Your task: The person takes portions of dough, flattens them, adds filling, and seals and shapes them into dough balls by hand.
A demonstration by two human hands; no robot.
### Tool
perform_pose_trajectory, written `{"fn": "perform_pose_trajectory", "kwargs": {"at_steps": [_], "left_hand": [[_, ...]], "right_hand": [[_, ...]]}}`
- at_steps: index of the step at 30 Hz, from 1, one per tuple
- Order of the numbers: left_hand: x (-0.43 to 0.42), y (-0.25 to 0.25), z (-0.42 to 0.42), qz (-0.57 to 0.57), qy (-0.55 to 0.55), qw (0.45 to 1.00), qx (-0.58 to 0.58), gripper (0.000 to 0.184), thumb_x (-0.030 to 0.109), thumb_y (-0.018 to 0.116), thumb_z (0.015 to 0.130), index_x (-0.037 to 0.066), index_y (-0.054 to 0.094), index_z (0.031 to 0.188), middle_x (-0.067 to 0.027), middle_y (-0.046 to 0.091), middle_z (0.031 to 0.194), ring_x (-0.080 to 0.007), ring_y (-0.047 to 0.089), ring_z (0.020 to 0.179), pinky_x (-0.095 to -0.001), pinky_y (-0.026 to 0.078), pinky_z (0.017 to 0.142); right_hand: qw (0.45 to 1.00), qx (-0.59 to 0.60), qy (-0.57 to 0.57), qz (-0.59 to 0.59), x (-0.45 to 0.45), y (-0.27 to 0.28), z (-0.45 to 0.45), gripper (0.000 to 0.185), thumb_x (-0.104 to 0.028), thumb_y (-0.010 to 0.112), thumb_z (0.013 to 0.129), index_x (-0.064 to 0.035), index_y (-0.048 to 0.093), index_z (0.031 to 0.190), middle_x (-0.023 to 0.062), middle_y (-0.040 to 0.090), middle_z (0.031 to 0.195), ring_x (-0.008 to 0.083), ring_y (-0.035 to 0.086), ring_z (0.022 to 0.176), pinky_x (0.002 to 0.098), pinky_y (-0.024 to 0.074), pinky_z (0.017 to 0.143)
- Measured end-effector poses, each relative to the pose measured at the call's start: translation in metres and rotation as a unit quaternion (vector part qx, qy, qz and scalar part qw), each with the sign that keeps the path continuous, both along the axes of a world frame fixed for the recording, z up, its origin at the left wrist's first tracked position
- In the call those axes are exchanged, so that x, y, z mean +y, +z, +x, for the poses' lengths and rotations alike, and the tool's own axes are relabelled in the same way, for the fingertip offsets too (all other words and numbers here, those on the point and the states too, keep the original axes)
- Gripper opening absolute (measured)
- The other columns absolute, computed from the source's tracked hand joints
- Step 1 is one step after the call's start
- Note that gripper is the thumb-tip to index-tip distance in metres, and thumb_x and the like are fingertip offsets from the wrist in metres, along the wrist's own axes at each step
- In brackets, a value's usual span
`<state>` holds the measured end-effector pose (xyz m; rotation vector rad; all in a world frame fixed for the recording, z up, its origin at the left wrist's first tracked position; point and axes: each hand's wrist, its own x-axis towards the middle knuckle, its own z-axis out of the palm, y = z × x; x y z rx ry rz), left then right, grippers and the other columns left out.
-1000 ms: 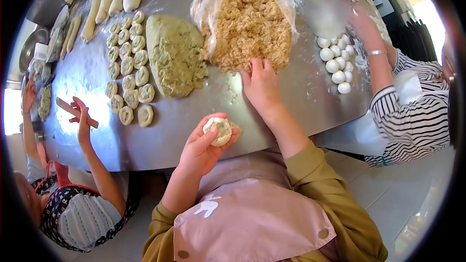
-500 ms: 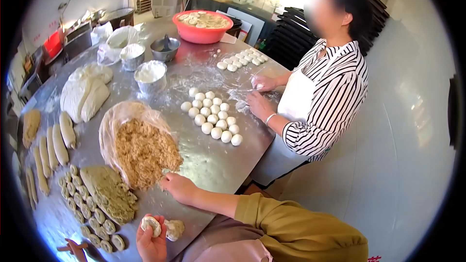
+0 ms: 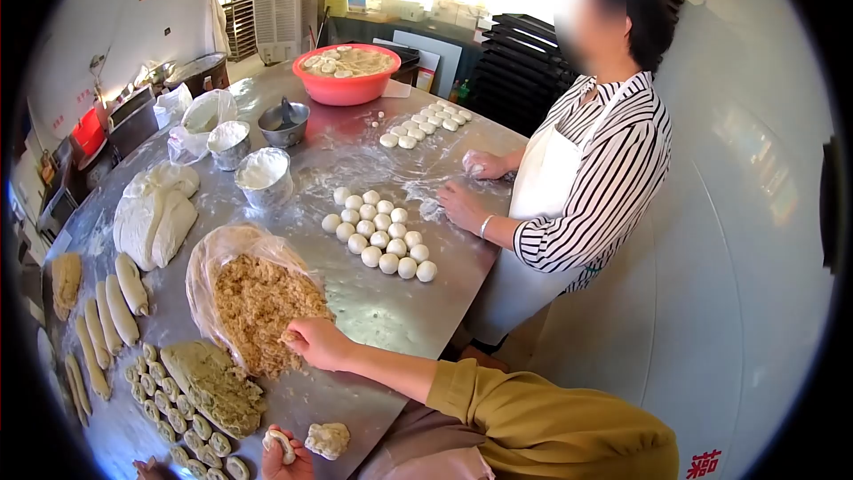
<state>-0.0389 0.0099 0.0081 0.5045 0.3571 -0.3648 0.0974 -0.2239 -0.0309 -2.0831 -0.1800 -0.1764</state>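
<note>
At the lower edge, my left hand (image 3: 290, 464) is closed around a piece of pale dough (image 3: 280, 445) that looks hollowed like a cup. Just right of it on the metal table (image 3: 404, 311) sits a rough dough lump (image 3: 328, 440). My right hand (image 3: 320, 343) reaches to the near right edge of the brown crumbly filling (image 3: 259, 302), its fingers pinched together with a little of it at the tips. The filling spills from a clear plastic bag (image 3: 210, 260). A greenish mound (image 3: 213, 382) lies close by, with several small coiled dough pieces (image 3: 182, 422) beside it.
Across the table a co-worker (image 3: 595, 169) in stripes has both hands on the floured surface. Several white dough balls (image 3: 379, 236) and flattened pieces (image 3: 425, 125) lie there. Left are dough rolls (image 3: 117, 307) and a big dough mass (image 3: 153, 218). A red basin (image 3: 345, 84) stands behind.
My right hand has shifted slightly up and left, further over the brown filling. My left hand with the dough sits lower in view. The view itself has tilted a little.
</note>
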Motion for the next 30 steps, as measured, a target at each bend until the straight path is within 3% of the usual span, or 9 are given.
{"fn": "perform_pose_trajectory", "kwargs": {"at_steps": [6, 12, 14, 17, 19, 21, 23, 29, 30], "left_hand": [[-0.022, 0.049, 0.005, 0.112, 0.018, 0.991, 0.067, 0.011, 0.009, 0.052, 0.096, -0.002, 0.051, 0.098, -0.0043, 0.047, 0.082, -0.0117, 0.038, 0.064, -0.0235, 0.04, 0.063], [-0.006, -0.007, 0.014, 0.03, -0.072, 0.992, -0.101, 0.014, 0.009, 0.052, 0.096, 0.0, 0.054, 0.106, -0.0071, 0.055, 0.098, -0.013, 0.048, 0.075, -0.0198, 0.042, 0.071], [-0.008, -0.037, 0.021, 0.05, 0.014, 0.989, -0.135, 0.037, 0.013, 0.052, 0.094, -0.002, 0.049, 0.128, -0.0138, 0.058, 0.121, -0.024, 0.057, 0.111, -0.0387, 0.049, 0.094], [-0.024, -0.031, 0.029, 0.051, 0.044, 0.995, -0.067, 0.035, 0.021, 0.051, 0.096, -0.001, 0.053, 0.122, -0.0112, 0.06, 0.118, -0.0242, 0.057, 0.11, -0.0413, 0.044, 0.099], [-0.032, -0.031, 0.037, -0.008, 0.037, 0.999, -0.036, 0.033, 0.023, 0.045, 0.099, 0.001, 0.053, 0.121, -0.0109, 0.06, 0.118, -0.0251, 0.057, 0.11, -0.0429, 0.042, 0.101], [-0.039, -0.026, 0.046, 0.004, 0.024, 1.0, -0.018, 0.038, 0.03, 0.04, 0.101, 0.001, 0.049, 0.124, -0.0136, 0.057, 0.121, -0.027, 0.054, 0.113, -0.0431, 0.041, 0.101], [-0.049, -0.015, 0.051, -0.013, 0.026, 0.999, -0.03, 0.041, 0.033, 0.034, 0.103, 0.001, 0.045, 0.126, -0.0141, 0.053, 0.125, -0.0256, 0.05, 0.117, -0.0429, 0.039, 0.103], [-0.056, -0.055, 0.061, -0.064, 0.005, 0.991, -0.12, 0.038, 0.03, 0.037, 0.102, 0.002, 0.052, 0.123, -0.0092, 0.057, 0.123, -0.0222, 0.052, 0.116, -0.0388, 0.041, 0.1], [-0.057, -0.051, 0.062, 0.08, -0.016, 0.985, -0.154, 0.031, 0.024, 0.043, 0.1, 0.004, 0.056, 0.119, -0.0075, 0.06, 0.117, -0.0191, 0.056, 0.109, -0.0346, 0.045, 0.094]], "right_hand": [[0.997, 0.042, -0.001, 0.061, 0.012, 0.023, -0.007, 0.023, -0.02, 0.065, 0.087, 0.0015, 0.059, 0.095, 0.0128, 0.064, 0.074, 0.0243, 0.061, 0.066, 0.0361, 0.0476, 0.062], [0.919, 0.228, 0.036, 0.321, 0.013, 0.011, -0.018, 0.018, -0.02, 0.064, 0.09, -0.0033, 0.059, 0.089, 0.0008, 0.059, 0.074, 0.0076, 0.053, 0.065, 0.0258, 0.0443, 0.058], [0.897, 0.235, 0.062, 0.368, 0.015, 0.0, -0.024, 0.012, -0.018, 0.064, 0.09, -0.007, 0.059, 0.086, -0.0014, 0.058, 0.076, 0.0061, 0.051, 0.065, 0.0238, 0.0434, 0.058], [0.858, 0.221, 0.142, 0.442, 0.023, 0.007, -0.035, 0.008, -0.015, 0.065, 0.087, -0.0104, 0.059, 0.084, -0.0021, 0.058, 0.078, 0.0066, 0.052, 0.07, 0.0227, 0.0441, 0.064], [0.902, 0.28, 0.098, 0.314, 0.022, 0.054, -0.045, 0.007, -0.013, 0.063, 0.088, -0.0074, 0.062, 0.091, -0.0015, 0.06, 0.081, 0.0071, 0.055, 0.075, 0.0225, 0.046, 0.069], [0.878, 0.234, 0.123, 0.398, 0.034, 0.04, -0.047, 0.011, -0.011, 0.063, 0.09, -0.0017, 0.064, 0.096, 0.0009, 0.064, 0.081, 0.007, 0.057, 0.072, 0.0232, 0.0482, 0.065], [0.904, 0.234, 0.117, 0.339, 0.038, 0.046, -0.051, 0.017, -0.01, 0.062, 0.091, 0.0014, 0.063, 0.103, 0.0034, 0.066, 0.086, 0.0068, 0.059, 0.075, 0.0233, 0.0494, 0.068], [0.994, -0.039, 0.084, 0.05, 0.046, 0.029, -0.056, 0.017, -0.004, 0.065, 0.081, -0.0069, 0.068, 0.098, 0.0094, 0.064, 0.088, 0.0235, 0.061, 0.084, 0.0331, 0.0502, 0.074], [0.993, -0.052, 0.102, 0.035, 0.044, 0.018, -0.055, 0.018, -0.004, 0.063, 0.078, -0.0083, 0.067, 0.095, 0.0103, 0.063, 0.086, 0.0259, 0.06, 0.084, 0.0353, 0.0492, 0.074]]}}
